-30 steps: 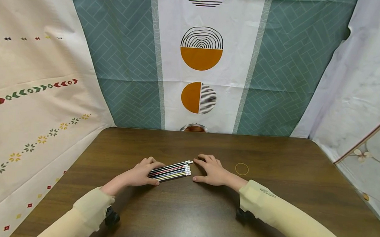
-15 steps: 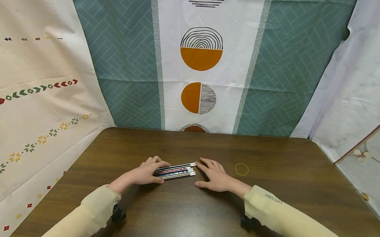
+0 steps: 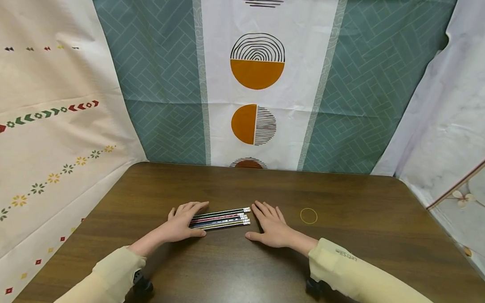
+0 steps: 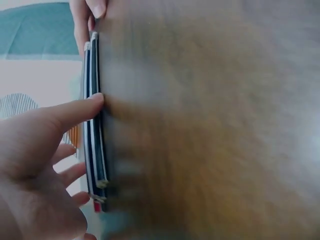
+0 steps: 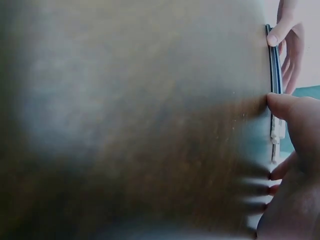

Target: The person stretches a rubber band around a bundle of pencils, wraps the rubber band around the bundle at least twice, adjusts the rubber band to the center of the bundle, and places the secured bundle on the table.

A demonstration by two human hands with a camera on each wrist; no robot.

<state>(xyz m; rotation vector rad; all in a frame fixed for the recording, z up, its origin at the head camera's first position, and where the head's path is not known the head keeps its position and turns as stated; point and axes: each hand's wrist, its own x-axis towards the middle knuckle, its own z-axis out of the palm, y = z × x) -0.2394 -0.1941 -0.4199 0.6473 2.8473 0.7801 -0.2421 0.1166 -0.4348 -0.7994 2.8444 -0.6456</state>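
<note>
Several dark striped pencils [image 3: 222,220] with white eraser ends lie side by side on the brown table, erasers to the right. My left hand [image 3: 178,225] is spread over their left part, thumb on the near side and fingers on the far side, hiding that end. In the left wrist view the thumb [image 4: 82,111] lies across the pencils [image 4: 93,75], with the fingers loosely spread behind. My right hand [image 3: 273,228] rests by the eraser ends with its fingers extended. From the right wrist view, I cannot tell whether its thumb [image 5: 282,106] touches them.
A thin yellow rubber band [image 3: 309,209] lies on the table [image 3: 343,262] to the right, beyond my right wrist. Hanging patterned cloths [image 3: 159,135] stand along the back and both sides of the table.
The pencils have shifted slightly to the right since the first frame. My left hand first went right, then drew back left with its fingers spreading. My right hand's fingers have straightened.
</note>
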